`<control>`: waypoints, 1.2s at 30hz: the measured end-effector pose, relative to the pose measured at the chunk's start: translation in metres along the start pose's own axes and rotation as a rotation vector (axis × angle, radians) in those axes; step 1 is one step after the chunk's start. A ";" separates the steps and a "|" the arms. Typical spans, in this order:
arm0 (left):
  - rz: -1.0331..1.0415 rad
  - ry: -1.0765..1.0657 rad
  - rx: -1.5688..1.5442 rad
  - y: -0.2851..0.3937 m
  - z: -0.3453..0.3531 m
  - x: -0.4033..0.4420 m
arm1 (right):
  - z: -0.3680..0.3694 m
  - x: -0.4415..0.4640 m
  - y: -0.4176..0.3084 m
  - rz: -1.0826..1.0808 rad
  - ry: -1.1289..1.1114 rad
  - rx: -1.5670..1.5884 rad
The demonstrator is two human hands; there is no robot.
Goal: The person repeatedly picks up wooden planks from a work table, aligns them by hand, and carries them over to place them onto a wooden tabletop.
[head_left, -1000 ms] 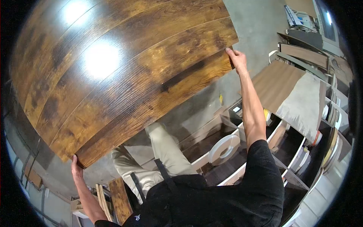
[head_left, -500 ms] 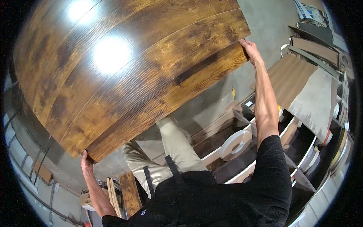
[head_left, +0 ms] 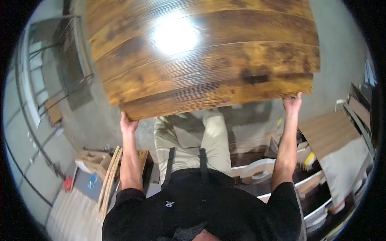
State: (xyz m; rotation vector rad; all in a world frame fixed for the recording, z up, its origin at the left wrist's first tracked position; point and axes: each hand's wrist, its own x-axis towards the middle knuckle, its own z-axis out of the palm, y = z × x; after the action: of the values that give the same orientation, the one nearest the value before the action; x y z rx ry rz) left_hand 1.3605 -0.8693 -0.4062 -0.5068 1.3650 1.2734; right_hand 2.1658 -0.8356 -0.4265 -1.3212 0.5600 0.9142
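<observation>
- The wooden board is at 12 o'clock, its near edge between both hands.
- The left hand, at 9 o'clock, has its fingers clamped on the near left corner of this board.
- The right hand, near 3 o'clock, has its fingers clamped at the near right corner, partly hidden.
- The white roll stands at 4 o'clock, the wooden strips at 8.
</observation>
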 end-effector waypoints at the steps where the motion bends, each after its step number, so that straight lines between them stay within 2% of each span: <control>1: -0.021 0.076 -0.054 0.005 0.005 0.007 | 0.008 0.009 0.000 0.046 -0.019 -0.044; 2: -0.047 0.148 -0.110 0.010 0.003 0.013 | 0.014 0.021 -0.003 0.086 -0.036 -0.089; 5: -0.020 0.188 -0.172 0.009 -0.005 0.021 | 0.022 0.021 0.002 0.030 0.019 -0.201; 8: 0.005 0.077 -0.103 0.005 -0.013 0.022 | 0.016 0.022 0.002 0.045 -0.046 -0.186; 11: 0.058 0.168 0.059 0.013 -0.016 0.018 | 0.029 -0.011 0.025 0.010 -0.089 -0.183; 12: 0.150 0.237 0.342 0.020 -0.051 0.045 | 0.034 -0.032 0.038 0.009 -0.076 -0.229; 14: 0.426 0.565 0.773 0.028 -0.035 0.028 | 0.028 -0.060 0.075 0.001 -0.154 -0.286; 15: 0.480 0.406 0.892 0.040 -0.025 0.014 | 0.035 -0.084 0.096 0.111 -0.175 -0.225; 18: 0.228 -0.049 1.035 0.074 0.021 -0.021 | 0.039 -0.148 0.162 0.326 -0.222 -0.166; 21: 0.217 -0.097 1.074 0.078 0.008 0.015 | 0.062 -0.199 0.212 0.424 -0.148 -0.266; 24: 0.165 -0.235 0.870 0.075 0.008 0.018 | 0.059 -0.179 0.226 0.360 -0.051 -0.310; 28: 0.048 -0.314 0.794 0.078 0.004 0.030 | 0.038 -0.145 0.225 0.322 -0.156 -0.363; 31: 0.104 -0.348 0.808 0.073 -0.009 0.052 | 0.045 -0.165 0.237 0.285 -0.077 -0.455; 34: 0.331 -0.305 1.024 0.063 -0.035 0.086 | 0.032 -0.174 0.262 0.237 0.064 -0.823; 36: 0.482 -0.263 1.074 0.083 -0.042 0.061 | 0.040 -0.251 0.296 0.128 -0.219 -0.980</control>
State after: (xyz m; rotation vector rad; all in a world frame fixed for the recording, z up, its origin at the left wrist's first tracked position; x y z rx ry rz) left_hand 1.2547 -0.8571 -0.4383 0.7356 1.7485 0.7372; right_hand 1.7788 -0.8598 -0.3872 -2.0200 -0.0178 1.5136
